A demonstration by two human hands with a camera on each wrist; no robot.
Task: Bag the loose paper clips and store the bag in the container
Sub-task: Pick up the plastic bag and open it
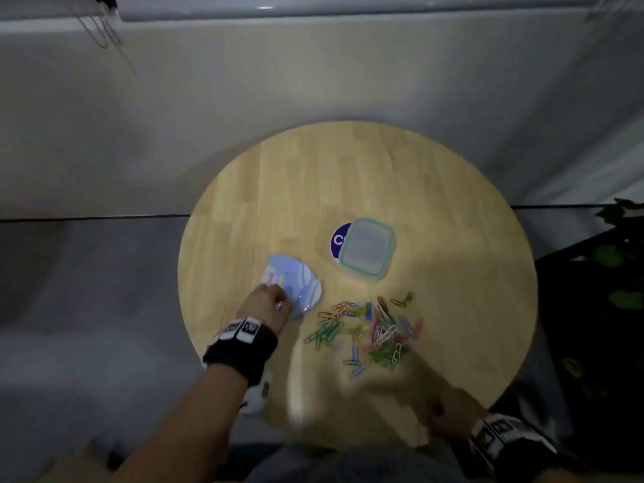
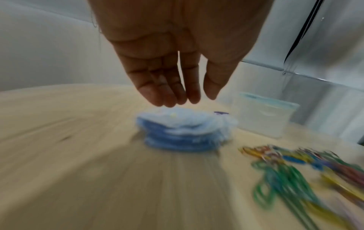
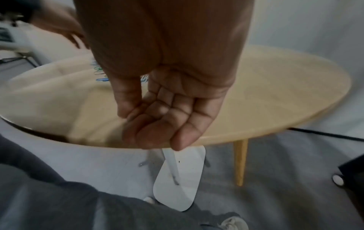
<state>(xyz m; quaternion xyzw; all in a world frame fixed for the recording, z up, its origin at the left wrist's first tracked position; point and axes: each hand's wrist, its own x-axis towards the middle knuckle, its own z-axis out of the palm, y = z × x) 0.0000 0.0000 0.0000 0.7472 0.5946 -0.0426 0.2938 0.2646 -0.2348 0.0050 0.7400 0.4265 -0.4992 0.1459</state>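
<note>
On the round wooden table (image 1: 435, 210) the loose paper clips (image 1: 369, 329) lie in a colourful scatter near the front edge. The pale blue bag (image 1: 296, 280) sits crumpled just to their left, and the clear container (image 1: 367, 251) with its green-rimmed lid on stands behind them, partly over a purple sticker (image 1: 337, 240). The left hand (image 2: 177, 74) is at the bag's near edge, fingers (image 2: 167, 96) straight and close together; whether they touch it I cannot tell. The right hand (image 3: 167, 112) hangs over the table's front edge, fingers loosely curled and holding nothing
</note>
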